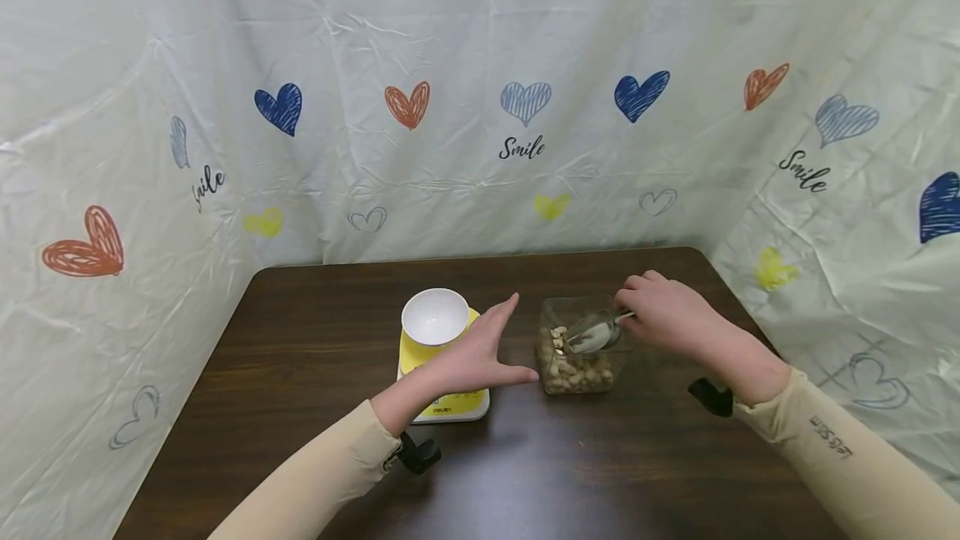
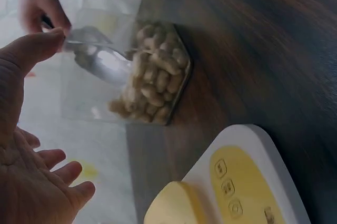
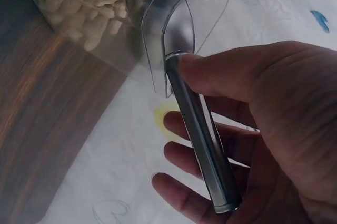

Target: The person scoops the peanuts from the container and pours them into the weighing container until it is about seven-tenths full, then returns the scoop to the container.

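My right hand [image 1: 667, 315] grips a metal scoop [image 1: 596, 333], its thumb pressed on the handle and its fingers behind it in the right wrist view. The scoop's bowl sits inside a clear plastic container [image 1: 558, 303], close over unshelled peanuts [image 2: 155, 79]. Stretched out with thumb and fingers apart, my left hand [image 1: 476, 357] holds nothing. It hovers between the container and a yellow and white kitchen scale [image 1: 459, 405], overlapping the scale in the head view. A white bowl [image 1: 435, 317] rests on the scale, and its inside shows no contents.
Everything stands on a dark wooden table [image 1: 315, 357]. A pale curtain [image 1: 450, 23] with printed hearts hangs behind the table and at both sides. Each wrist carries a black strap device.
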`<state>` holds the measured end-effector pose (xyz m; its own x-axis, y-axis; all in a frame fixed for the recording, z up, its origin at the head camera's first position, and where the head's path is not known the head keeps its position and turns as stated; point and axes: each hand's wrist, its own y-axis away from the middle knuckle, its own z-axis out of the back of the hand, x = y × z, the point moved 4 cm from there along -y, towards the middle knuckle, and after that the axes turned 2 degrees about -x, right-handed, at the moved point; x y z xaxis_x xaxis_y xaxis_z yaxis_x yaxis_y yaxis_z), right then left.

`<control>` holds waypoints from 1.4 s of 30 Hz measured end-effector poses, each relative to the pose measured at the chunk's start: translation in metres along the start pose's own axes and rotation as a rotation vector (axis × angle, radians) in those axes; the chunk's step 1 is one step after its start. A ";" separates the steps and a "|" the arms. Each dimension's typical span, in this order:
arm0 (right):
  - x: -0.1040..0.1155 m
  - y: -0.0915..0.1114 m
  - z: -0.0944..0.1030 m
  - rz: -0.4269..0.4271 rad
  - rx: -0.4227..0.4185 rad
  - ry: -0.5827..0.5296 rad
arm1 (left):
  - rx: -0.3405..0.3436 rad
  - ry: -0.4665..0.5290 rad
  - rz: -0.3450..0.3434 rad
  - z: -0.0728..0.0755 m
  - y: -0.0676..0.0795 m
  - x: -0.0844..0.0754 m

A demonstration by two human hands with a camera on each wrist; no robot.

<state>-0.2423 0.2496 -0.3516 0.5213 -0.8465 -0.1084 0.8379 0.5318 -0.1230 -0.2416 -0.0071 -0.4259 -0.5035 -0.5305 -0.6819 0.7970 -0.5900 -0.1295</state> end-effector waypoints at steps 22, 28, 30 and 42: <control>0.002 0.001 -0.002 -0.060 -0.018 -0.022 | 0.021 0.129 0.079 -0.042 -0.041 0.007; 0.001 -0.003 0.000 -0.026 -0.027 -0.043 | 0.027 0.153 0.086 -0.043 -0.043 0.005; 0.001 -0.004 0.004 -0.015 -0.042 -0.047 | 0.022 0.146 0.090 -0.043 -0.043 0.004; 0.001 -0.008 0.031 0.049 -0.176 0.097 | 0.012 0.168 0.084 -0.045 -0.044 0.004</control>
<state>-0.2438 0.2440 -0.3204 0.5352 -0.8177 -0.2119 0.7664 0.5755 -0.2852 -0.2638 0.0442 -0.4551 -0.3721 -0.4693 -0.8008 0.8292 -0.5557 -0.0596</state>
